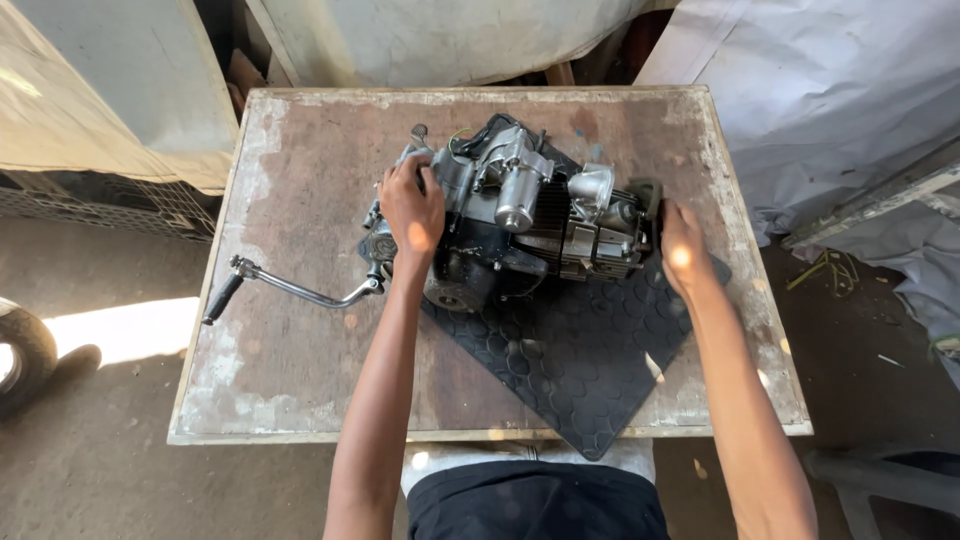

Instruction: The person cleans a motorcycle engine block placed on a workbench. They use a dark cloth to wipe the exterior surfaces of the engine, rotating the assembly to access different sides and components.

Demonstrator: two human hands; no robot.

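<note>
A small motorcycle engine, grey metal with a black finned cylinder, lies on a black rubber mat on a worn wooden table. My left hand grips the engine's left end, over the crankcase cover. My right hand presses against the engine's right end at the cylinder head. A chrome kick-start lever with a black rubber grip sticks out to the left from the engine's lower left side.
The table stands on a dirt floor. White tarpaulin sheets hang behind and to the right. A wire mesh crate sits at the left, a tyre at the far left edge, and a grey plastic chair part at lower right.
</note>
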